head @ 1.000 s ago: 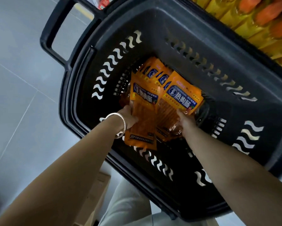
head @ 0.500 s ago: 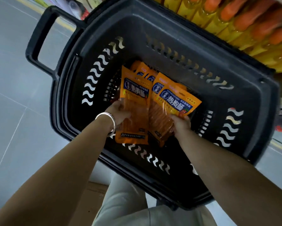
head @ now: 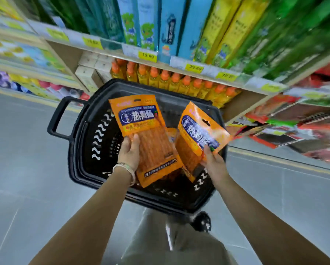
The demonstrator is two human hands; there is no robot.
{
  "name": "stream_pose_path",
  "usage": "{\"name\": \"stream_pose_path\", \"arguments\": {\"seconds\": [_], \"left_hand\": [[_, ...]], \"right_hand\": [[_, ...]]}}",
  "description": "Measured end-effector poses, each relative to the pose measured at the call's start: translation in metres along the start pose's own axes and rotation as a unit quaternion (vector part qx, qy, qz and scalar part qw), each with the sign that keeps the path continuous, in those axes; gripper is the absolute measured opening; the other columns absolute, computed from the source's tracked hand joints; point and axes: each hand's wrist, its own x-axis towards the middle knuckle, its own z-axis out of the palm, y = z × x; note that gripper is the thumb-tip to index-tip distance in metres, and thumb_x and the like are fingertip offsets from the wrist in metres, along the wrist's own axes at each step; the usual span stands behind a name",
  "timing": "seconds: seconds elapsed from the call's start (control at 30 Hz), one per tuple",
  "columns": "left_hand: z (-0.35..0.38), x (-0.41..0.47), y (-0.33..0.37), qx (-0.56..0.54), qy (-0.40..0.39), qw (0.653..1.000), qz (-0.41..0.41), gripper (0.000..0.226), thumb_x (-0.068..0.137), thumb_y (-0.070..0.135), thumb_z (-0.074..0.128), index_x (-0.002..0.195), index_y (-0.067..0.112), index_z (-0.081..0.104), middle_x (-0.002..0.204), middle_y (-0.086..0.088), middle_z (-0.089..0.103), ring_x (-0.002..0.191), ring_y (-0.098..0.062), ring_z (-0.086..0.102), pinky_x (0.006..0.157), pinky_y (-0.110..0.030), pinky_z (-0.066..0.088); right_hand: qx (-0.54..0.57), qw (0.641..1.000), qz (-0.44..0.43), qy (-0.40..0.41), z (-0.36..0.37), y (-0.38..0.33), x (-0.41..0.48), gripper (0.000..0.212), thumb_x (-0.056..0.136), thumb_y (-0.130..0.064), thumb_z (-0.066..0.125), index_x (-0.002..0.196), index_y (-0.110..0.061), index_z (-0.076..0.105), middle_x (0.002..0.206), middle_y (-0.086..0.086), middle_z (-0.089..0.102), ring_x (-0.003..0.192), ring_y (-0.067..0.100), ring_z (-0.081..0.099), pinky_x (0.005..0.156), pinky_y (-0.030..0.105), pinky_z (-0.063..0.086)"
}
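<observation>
The left hand (head: 128,153) is curled on the left long edge of one orange packet (head: 150,142), with the thumb on the front, about in the middle of its length. This packet is held over the middle of the black basket (head: 84,165). Its long axis runs from the near rim to the far rim, and its printed top points to the shelf (head: 179,65). The right hand (head: 214,162) pinches a second packet (head: 196,127) by the right corner of its printed top, over the right side of the basket. From this grip the body of the packet goes down and to the left, so it lies tilted, and its lower end comes behind the first packet. Both packets are above the rim and do not rest on anything. I judge that the right hand is nearer to the shelf side.
</observation>
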Motion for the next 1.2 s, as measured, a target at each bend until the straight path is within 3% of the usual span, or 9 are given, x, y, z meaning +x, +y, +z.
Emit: {"name": "stream_pose_path", "arguments": {"seconds": [0.1,0.2,0.33,0.4,0.57,0.7,0.77,0.93,1.2], "left_hand": [[0.013,-0.037,0.022,-0.037,-0.013,0.998,0.043,0.014,0.095,0.040,0.048,0.094,0.037,0.061,0.088,0.017,0.063,0.077,-0.003,0.059,0.069,-0.018,0.046],[0.038,-0.076,0.046,-0.013,-0.053,0.993,0.101,0.017,0.093,0.028,0.055,0.076,0.028,0.059,0.074,0.010,0.063,0.070,-0.008,0.059,0.068,-0.025,0.050],[0.090,-0.135,0.077,-0.041,-0.092,0.982,0.158,0.017,0.089,0.009,0.057,0.083,0.025,0.058,0.075,0.009,0.063,0.068,-0.004,0.060,0.062,-0.016,0.050],[0.115,-0.162,0.095,-0.051,-0.080,0.978,0.185,0.016,0.086,0.007,0.059,0.084,0.023,0.057,0.067,0.014,0.060,0.062,-0.003,0.056,0.055,-0.013,0.046],[0.169,-0.225,0.142,-0.026,-0.079,0.961,0.264,0.042,0.090,0.045,0.056,0.125,0.024,0.052,0.106,0.018,0.051,0.105,-0.009,0.050,0.086,-0.019,0.034],[0.200,-0.256,0.186,-0.036,-0.083,0.955,0.284,0.067,0.089,0.054,0.049,0.142,0.013,0.038,0.144,-0.005,0.043,0.132,-0.020,0.040,0.105,-0.027,0.028],[0.212,-0.266,0.209,-0.045,-0.095,0.944,0.312,0.068,0.089,0.052,0.051,0.143,0.014,0.035,0.144,-0.003,0.042,0.130,-0.017,0.040,0.102,-0.024,0.028],[0.238,-0.279,0.275,-0.057,-0.122,0.912,0.388,0.018,0.089,0.035,0.060,0.102,0.023,0.064,0.098,0.008,0.063,0.099,-0.017,0.061,0.093,-0.036,0.048],[0.277,-0.276,0.384,-0.096,-0.119,0.870,0.469,0.036,0.070,0.067,0.060,0.077,0.032,0.063,0.084,0.013,0.070,0.084,-0.014,0.067,0.085,-0.043,0.053]], "right_hand": [[-0.024,0.990,-0.140,0.021,-0.042,-0.025,-0.030,0.017,0.097,-0.033,0.052,0.103,-0.023,0.064,0.085,-0.020,0.064,0.086,-0.015,0.055,0.090,0.008,0.038],[-0.009,0.970,-0.235,0.058,-0.094,-0.048,-0.063,0.009,0.097,-0.023,0.051,0.091,-0.027,0.057,0.081,-0.023,0.060,0.074,-0.015,0.054,0.077,0.016,0.038],[0.064,0.951,-0.288,0.098,-0.175,-0.060,-0.094,0.021,0.097,-0.021,0.051,0.103,-0.004,0.063,0.112,0.022,0.065,0.108,0.028,0.057,0.093,0.027,0.043],[0.067,0.936,-0.324,0.122,-0.217,-0.068,-0.110,0.011,0.097,-0.024,0.052,0.097,-0.025,0.063,0.106,0.012,0.067,0.104,0.021,0.060,0.089,0.026,0.044],[0.089,0.893,-0.393,0.201,-0.318,-0.097,-0.136,0.011,0.097,-0.026,0.053,0.094,-0.030,0.062,0.097,-0.017,0.066,0.089,-0.006,0.058,0.084,0.020,0.044],[0.088,0.869,-0.425,0.239,-0.378,-0.130,-0.146,0.019,0.097,-0.031,0.051,0.098,-0.015,0.062,0.094,0.006,0.068,0.082,0.000,0.054,0.076,0.017,0.043],[0.077,0.851,-0.450,0.261,-0.401,-0.153,-0.151,0.013,0.097,-0.029,0.052,0.088,-0.026,0.061,0.085,-0.007,0.065,0.071,-0.013,0.051,0.066,0.006,0.038],[0.104,0.822,-0.481,0.288,-0.444,-0.213,-0.146,0.020,0.095,-0.034,0.053,0.089,-0.018,0.062,0.088,0.010,0.067,0.082,0.011,0.056,0.079,0.044,0.049],[0.171,0.788,-0.497,0.320,-0.491,-0.321,-0.127,0.032,0.092,-0.039,0.053,0.063,-0.028,0.043,0.055,-0.019,0.047,0.051,-0.001,0.040,0.050,0.020,0.032]]}}
